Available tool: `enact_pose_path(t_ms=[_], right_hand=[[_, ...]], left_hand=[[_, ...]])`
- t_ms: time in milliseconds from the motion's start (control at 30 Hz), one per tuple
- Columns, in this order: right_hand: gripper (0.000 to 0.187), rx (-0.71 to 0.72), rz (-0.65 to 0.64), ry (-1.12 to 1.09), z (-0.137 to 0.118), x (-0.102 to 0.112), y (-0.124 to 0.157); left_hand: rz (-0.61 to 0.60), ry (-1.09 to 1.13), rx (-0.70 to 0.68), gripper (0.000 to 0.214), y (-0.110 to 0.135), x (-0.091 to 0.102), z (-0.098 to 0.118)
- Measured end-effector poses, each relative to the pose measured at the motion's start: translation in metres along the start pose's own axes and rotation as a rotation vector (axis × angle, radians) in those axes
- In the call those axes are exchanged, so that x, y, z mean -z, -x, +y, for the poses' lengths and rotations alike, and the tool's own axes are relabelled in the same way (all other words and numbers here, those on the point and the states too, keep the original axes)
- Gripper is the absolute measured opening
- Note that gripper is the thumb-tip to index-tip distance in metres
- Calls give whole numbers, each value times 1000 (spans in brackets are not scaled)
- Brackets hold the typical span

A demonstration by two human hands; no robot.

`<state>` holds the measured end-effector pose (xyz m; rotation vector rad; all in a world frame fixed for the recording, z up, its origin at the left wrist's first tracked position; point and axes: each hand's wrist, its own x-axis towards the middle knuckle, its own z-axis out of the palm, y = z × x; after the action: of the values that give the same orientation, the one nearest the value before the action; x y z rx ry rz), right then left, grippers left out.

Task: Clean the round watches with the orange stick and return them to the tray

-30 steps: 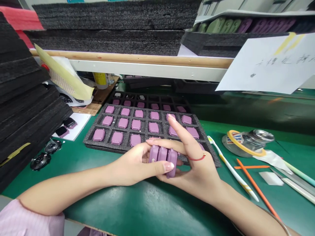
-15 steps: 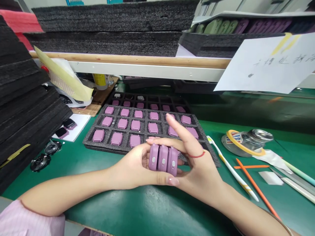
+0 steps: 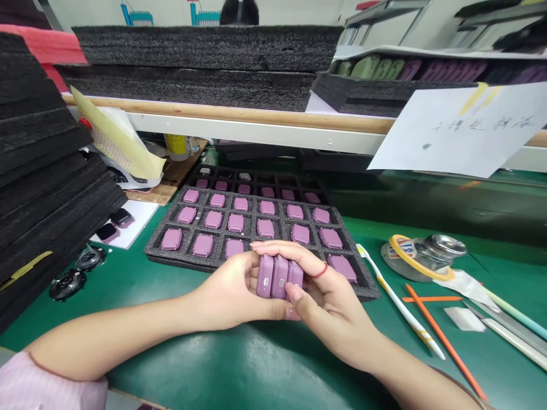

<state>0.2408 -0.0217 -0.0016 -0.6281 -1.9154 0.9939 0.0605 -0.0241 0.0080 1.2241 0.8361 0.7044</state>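
Note:
Three purple watch cases point(image 3: 280, 277) stand side by side on edge between my two hands, each with a small slot facing me. My left hand point(image 3: 233, 290) is wrapped round them from the left and below, its thumb along their lower edge. From the right, my right hand point(image 3: 327, 296) grips them too, fingers over the top and thumb on the front of the rightmost case. Just behind my hands lies a black foam tray point(image 3: 252, 242) with purple watch cases point(image 3: 265, 228) in its compartments. Part of its front row is hidden by my hands.
A toothbrush point(image 3: 401, 302), orange sticks point(image 3: 444, 339), a knife point(image 3: 513, 336) and a glass bottle point(image 3: 421, 256) with a tape ring lie at right. Stacked black foam point(image 3: 38, 171) rises at left. A shelf edge point(image 3: 239, 122) crosses behind the tray; a paper sheet point(image 3: 457, 131) hangs from it.
My right thumb has come down from its raised position onto the front of the rightmost watch case. My right fingers have closed over the top. The camera view has tilted slightly upward.

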Motion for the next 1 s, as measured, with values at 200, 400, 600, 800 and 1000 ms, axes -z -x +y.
enact_pose_path(t_ms=[200,400,600,800,1000], right_hand=[[58,-28,-14,-54,2,1,3],[46,-102,-22,-168,1,2,4],[49,-136,4,-187,4,0,2],[45,-181,7,-210,4,1,0],[36,-200,4,-205,1,2,-1]], left_hand=[[-30,5,15,43,-1,0,1],[-46,50,44,42,-1,0,3],[-31,86,42,41,-3,2,-3],[-46,103,29,39,-4,3,-4],[-40,122,39,43,-3,3,-4]])
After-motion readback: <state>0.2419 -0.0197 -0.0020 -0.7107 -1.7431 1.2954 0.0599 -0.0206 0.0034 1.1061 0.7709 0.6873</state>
